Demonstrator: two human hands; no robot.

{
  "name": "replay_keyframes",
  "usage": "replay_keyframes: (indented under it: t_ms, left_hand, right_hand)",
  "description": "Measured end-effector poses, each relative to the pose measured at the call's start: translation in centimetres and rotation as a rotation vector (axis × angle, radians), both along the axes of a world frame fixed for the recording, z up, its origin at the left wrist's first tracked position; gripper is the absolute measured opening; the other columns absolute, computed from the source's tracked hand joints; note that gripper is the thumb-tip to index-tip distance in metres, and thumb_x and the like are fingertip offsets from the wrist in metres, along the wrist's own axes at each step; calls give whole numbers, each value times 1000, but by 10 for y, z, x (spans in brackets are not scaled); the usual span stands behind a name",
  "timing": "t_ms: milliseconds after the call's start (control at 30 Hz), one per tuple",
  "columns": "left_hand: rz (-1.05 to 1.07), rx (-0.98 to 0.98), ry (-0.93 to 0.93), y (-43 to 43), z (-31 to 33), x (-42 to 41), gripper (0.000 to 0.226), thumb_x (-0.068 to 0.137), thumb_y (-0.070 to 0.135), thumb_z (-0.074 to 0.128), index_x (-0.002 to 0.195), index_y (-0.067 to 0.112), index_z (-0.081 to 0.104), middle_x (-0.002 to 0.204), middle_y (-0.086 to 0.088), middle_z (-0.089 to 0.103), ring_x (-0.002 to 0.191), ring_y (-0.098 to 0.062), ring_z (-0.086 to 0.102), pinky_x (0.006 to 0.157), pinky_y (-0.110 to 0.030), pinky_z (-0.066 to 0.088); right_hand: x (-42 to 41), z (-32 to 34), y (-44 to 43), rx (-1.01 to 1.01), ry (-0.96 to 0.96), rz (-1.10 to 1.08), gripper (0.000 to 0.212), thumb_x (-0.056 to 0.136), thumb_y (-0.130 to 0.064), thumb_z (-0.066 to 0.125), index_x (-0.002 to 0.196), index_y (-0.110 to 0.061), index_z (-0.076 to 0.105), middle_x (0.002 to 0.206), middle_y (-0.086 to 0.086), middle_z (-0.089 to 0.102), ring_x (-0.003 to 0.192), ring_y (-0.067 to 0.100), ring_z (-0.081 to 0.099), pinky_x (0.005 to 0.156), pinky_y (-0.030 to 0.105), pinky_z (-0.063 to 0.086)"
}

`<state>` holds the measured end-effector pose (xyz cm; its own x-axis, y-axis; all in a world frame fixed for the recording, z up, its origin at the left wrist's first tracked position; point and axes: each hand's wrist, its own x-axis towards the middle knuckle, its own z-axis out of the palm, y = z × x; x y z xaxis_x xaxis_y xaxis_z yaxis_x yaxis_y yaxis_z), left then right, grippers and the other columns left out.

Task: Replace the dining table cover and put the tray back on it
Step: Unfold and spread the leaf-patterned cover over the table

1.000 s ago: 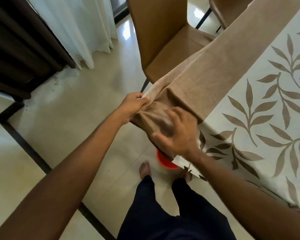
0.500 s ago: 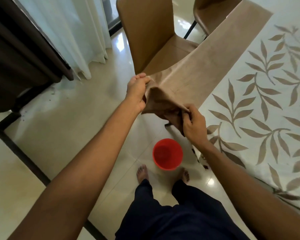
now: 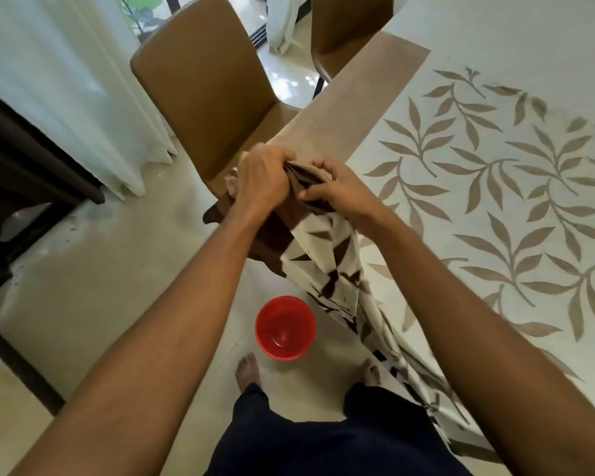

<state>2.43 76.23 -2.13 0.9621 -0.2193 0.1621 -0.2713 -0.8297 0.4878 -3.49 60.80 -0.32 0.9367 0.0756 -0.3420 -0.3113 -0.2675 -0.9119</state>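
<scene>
I am clutching the near-left corner of the table cover (image 3: 495, 173), bunched, in my left hand (image 3: 260, 180) and right hand (image 3: 342, 192), knuckles side by side. The cloth is spreading right and far from them, its brown border (image 3: 351, 108) running far.

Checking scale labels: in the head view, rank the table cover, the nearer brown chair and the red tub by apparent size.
Largest to smallest:
1. table cover, filling the right side
2. nearer brown chair
3. red tub
The chair's seat is partly hidden, yet the order holds.
</scene>
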Motion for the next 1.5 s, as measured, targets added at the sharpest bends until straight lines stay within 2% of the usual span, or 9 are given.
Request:
replay_keyframes:
  t_ms: [133,267,400,600,867,1000,1100,1233,1500]
  left_hand:
    - [168,101,-63,-44,26,14,31,84,11,46,75,24,72,80,-6,72,84,-32,65,81,-43,53]
    - [277,134,-2,-57,33,29,32,86,7,47,67,25,64,75,-3,68,80,-29,66,82,-45,55]
    - [326,129,58,-78,47,45,29,98,12,52,80,27,69,86,-3,69,88,-24,67,84,-42,57]
    - [106,169,2,-129,54,55,41,91,10,58,127,30,63,132,-4,59,125,-27,50,106,-41,43]
    - [-817,423,186,-230,11,-52,86,77,4,66,151,36,35,162,5,28,154,-21,8,122,-56,8]
    - [-813,247,351,-249,-4,-61,45,80,2,61,122,16,67,136,-1,60,140,-25,41,118,-52,26]
    - [-822,333,351,-253,1,-63,15,78,4,61,88,7,71,85,-9,69,83,-26,63,83,-50,52]
    - [-735,186,281,-262,21,-56,21,78,3,55,64,17,60,68,3,58,75,-23,58,71,-41,49]
    - [-655,215,54,-281,57,-29,31,89,10,55,115,18,71,112,-2,67,104,-21,59,87,-34,43]
  right_hand:
    - [-60,-25,-73,-74,87,86,52,71,-11,74,119,-26,61,95,12,71,75,25,69,67,36,57]
    - [-109,-50,-119,-140,158,79,12,67,-19,63,71,-8,63,69,12,60,65,24,56,70,40,47]
    - [-145,-47,-174,17,213,82,21,79,2,55,58,-2,53,59,1,50,58,13,45,65,32,38]
    - [-153,-36,-182,443,369,-557,30,86,-6,49,71,-13,74,75,5,73,74,22,67,69,30,54]
    - [-127,-17,-209,22,318,-490,22,98,-26,46,86,-15,61,85,2,60,82,22,54,74,35,42]
    - [-126,-8,-216,64,258,-433,47,95,-53,59,130,-23,67,122,-6,69,116,14,60,100,33,45]
    - [-132,-13,-216,-239,154,-339,48,82,-51,77,117,-17,71,102,-3,71,95,15,65,82,30,50]
    - [-151,-20,-205,-782,-17,-266,51,77,-35,71,125,-32,53,91,-8,62,83,19,62,63,29,44]
    - [-208,-11,-235,-991,-71,-598,23,75,-11,62,96,-21,65,78,-9,59,74,20,56,63,31,42]
